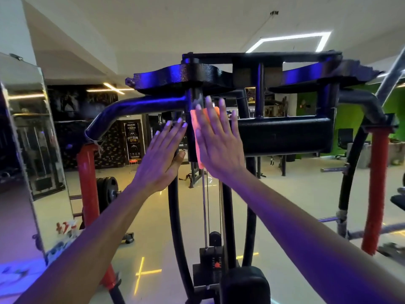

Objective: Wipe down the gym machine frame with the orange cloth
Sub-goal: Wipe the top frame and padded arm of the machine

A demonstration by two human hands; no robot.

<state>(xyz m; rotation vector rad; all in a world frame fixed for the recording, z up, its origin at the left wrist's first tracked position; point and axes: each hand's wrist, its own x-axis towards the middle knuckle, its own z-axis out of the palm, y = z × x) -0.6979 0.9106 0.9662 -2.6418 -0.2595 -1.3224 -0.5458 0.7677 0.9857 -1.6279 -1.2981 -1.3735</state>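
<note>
The black gym machine frame [285, 134] fills the middle of the view, with a vertical post under its top plates. An orange cloth [195, 126] lies flat against that post. My right hand [217, 139] presses the cloth to the post with straight, spread fingers; most of the cloth is hidden behind the palm. My left hand [162, 156] is raised just left of the post, fingers straight, its fingertips at the post's left side beside the cloth. Whether it touches the metal I cannot tell.
Red padded arms hang at the left [87, 183] and right [375, 189] of the machine. The weight stack [213, 262] and cable sit below my hands. A mirror [28, 150] stands at the left. Weight plates [107, 189] are on a rack behind.
</note>
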